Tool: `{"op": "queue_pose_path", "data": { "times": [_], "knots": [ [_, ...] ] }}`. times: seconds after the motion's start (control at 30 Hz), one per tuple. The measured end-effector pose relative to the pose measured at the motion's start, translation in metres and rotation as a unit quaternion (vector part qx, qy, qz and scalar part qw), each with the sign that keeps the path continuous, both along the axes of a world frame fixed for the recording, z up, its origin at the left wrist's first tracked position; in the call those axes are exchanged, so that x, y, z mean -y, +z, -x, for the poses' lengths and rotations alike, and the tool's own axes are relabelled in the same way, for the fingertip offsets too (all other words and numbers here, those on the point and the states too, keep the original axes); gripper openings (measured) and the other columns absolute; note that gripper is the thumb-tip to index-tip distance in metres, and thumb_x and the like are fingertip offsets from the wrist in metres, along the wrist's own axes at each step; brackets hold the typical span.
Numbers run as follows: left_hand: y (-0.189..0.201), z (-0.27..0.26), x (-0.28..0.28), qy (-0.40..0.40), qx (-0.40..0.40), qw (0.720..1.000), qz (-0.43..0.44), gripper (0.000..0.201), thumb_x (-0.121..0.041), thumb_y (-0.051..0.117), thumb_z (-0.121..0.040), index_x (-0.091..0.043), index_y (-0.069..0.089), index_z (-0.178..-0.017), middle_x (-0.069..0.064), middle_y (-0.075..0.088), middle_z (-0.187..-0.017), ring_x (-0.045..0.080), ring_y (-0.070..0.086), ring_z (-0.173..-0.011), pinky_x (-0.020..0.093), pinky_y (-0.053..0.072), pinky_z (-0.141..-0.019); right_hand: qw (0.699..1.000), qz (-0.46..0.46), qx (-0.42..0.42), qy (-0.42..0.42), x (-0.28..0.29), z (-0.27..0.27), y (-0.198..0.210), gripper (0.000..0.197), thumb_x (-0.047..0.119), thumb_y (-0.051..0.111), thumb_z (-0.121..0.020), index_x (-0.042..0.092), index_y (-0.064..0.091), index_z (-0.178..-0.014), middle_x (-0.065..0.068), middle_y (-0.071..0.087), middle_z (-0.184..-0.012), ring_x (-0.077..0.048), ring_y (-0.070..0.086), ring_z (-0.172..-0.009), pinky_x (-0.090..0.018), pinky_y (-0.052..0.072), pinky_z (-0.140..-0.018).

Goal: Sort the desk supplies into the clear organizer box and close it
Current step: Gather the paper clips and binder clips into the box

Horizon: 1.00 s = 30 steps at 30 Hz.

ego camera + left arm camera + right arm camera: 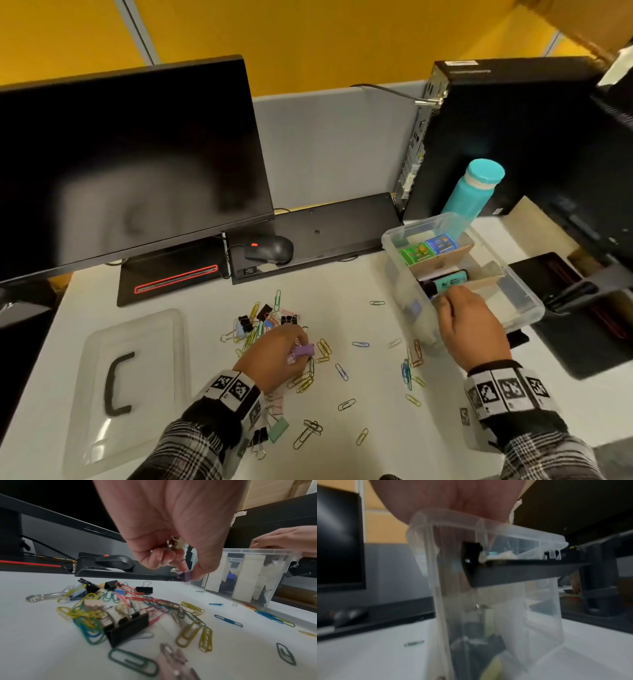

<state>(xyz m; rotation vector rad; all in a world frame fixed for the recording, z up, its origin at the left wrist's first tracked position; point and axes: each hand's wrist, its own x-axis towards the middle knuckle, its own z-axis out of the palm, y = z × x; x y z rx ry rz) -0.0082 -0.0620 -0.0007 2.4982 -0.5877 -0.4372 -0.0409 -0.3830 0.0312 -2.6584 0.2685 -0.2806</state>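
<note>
My left hand (297, 342) hovers over a pile of coloured paper clips and binder clips (263, 325) in the middle of the desk. Its thumb and finger pinch a purple binder clip (304, 350), seen close up in the left wrist view (185, 576), with more metal clip handles tucked in the palm. The clear organizer box (397, 263) stands open at the right, split by cardboard dividers; it holds tape rolls (428, 248) and a teal marker (450, 280). My right hand (447, 299) grips the box's near rim, fingers curled inside (453, 555). The clear lid (133, 387) lies flat at the left.
Loose paper clips (409, 370) lie scattered between the pile and the box. Behind are a monitor (130, 164), a mouse (270, 248), an upturned keyboard (329, 229), a teal bottle (472, 192) and a computer tower (507, 137). A black tray (589, 322) sits right of the box.
</note>
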Motion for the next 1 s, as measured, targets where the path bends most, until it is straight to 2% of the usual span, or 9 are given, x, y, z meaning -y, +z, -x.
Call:
{"op": "queue_pose_path", "data": {
  "times": [0.07, 0.2, 0.33, 0.43, 0.5, 0.6, 0.73, 0.83, 1.0],
  "knots": [
    [-0.001, 0.002, 0.006, 0.003, -0.008, 1.0, -0.004, 0.012, -0.031, 0.059, -0.086, -0.026, 0.056, -0.097, -0.009, 0.06, -0.095, 0.007, 0.056, -0.084, 0.02, 0.046, -0.07, 0.999, -0.013, -0.015, 0.032, 0.003, 0.0, 0.0, 0.016, 0.019, 0.044, -0.094, 0.016, 0.055, -0.083, -0.003, 0.054, -0.077, -0.025, 0.055, -0.069, -0.03, 0.038, -0.059],
    [-0.006, 0.009, 0.018, 0.008, -0.012, 1.0, -0.009, 0.012, -0.031, 0.057, -0.087, -0.026, 0.057, -0.098, -0.015, 0.052, -0.085, 0.0, 0.047, -0.072, 0.011, 0.033, -0.059, 0.998, -0.048, 0.035, 0.034, 0.017, 0.004, 0.013, 0.018, 0.019, 0.045, -0.094, 0.013, 0.06, -0.085, -0.001, 0.058, -0.081, -0.019, 0.054, -0.069, -0.026, 0.038, -0.059],
    [0.004, 0.009, 0.042, -0.016, -0.009, 1.0, -0.003, 0.015, -0.033, 0.057, -0.088, -0.025, 0.056, -0.101, -0.019, 0.048, -0.083, -0.002, 0.045, -0.071, 0.01, 0.032, -0.06, 0.993, -0.006, 0.102, -0.051, 0.049, 0.002, 0.02, 0.032, 0.03, 0.035, -0.089, 0.013, 0.06, -0.098, -0.003, 0.059, -0.098, -0.018, 0.048, -0.09, -0.033, 0.039, -0.079],
    [0.028, 0.001, 0.082, -0.053, 0.04, 0.998, 0.016, 0.02, -0.031, 0.058, -0.089, -0.023, 0.056, -0.107, -0.011, 0.055, -0.099, 0.0, 0.043, -0.081, 0.006, 0.031, -0.065, 0.992, 0.031, 0.04, -0.117, 0.069, -0.003, 0.004, 0.039, 0.028, 0.041, -0.09, 0.013, 0.05, -0.124, -0.009, 0.052, -0.129, -0.027, 0.044, -0.12, -0.046, 0.034, -0.103],
    [0.047, -0.002, 0.119, -0.08, 0.076, 0.993, 0.043, 0.021, -0.032, 0.056, -0.089, -0.023, 0.055, -0.108, -0.008, 0.057, -0.106, 0.003, 0.046, -0.091, 0.011, 0.037, -0.074, 0.99, 0.011, 0.015, -0.138, 0.073, -0.002, -0.004, 0.052, 0.035, 0.035, -0.087, 0.013, 0.043, -0.133, -0.009, 0.045, -0.14, -0.028, 0.04, -0.129, -0.048, 0.03, -0.108],
    [0.069, -0.005, 0.176, -0.131, 0.123, 0.983, 0.045, 0.021, -0.033, 0.052, -0.092, -0.019, 0.054, -0.107, -0.002, 0.057, -0.108, 0.012, 0.05, -0.098, 0.028, 0.046, -0.08, 0.99, -0.004, 0.025, -0.136, 0.075, -0.001, -0.009, 0.055, 0.035, 0.032, -0.086, 0.011, 0.043, -0.134, -0.009, 0.044, -0.142, -0.028, 0.043, -0.128, -0.047, 0.032, -0.108],
    [0.071, -0.011, 0.241, -0.221, 0.168, 0.958, -0.078, 0.024, -0.016, 0.052, -0.094, -0.005, 0.052, -0.116, 0.014, 0.055, -0.118, 0.03, 0.05, -0.108, 0.042, 0.047, -0.083, 0.99, -0.005, 0.035, -0.14, 0.075, 0.0, -0.01, 0.05, 0.032, 0.034, -0.086, 0.012, 0.047, -0.131, -0.006, 0.044, -0.142, -0.027, 0.044, -0.125, -0.046, 0.033, -0.105],
    [0.071, -0.016, 0.262, -0.272, 0.154, 0.935, -0.166, 0.029, -0.01, 0.054, -0.092, 0.0, 0.053, -0.119, 0.019, 0.053, -0.123, 0.034, 0.048, -0.114, 0.044, 0.044, -0.087, 0.99, -0.006, 0.034, -0.134, 0.074, 0.0, -0.01, 0.051, 0.032, 0.033, -0.085, 0.011, 0.049, -0.129, -0.007, 0.043, -0.142, -0.027, 0.044, -0.123, -0.046, 0.035, -0.104],
    [0.069, -0.024, 0.268, -0.266, 0.071, 0.943, -0.189, 0.034, -0.012, 0.056, -0.091, -0.004, 0.056, -0.124, 0.017, 0.053, -0.128, 0.033, 0.053, -0.115, 0.039, 0.044, -0.09, 0.992, -0.002, 0.032, -0.123, 0.076, -0.001, -0.009, 0.051, 0.032, 0.033, -0.085, 0.011, 0.05, -0.128, -0.008, 0.044, -0.141, -0.027, 0.043, -0.123, -0.046, 0.034, -0.104]
  ]
}}
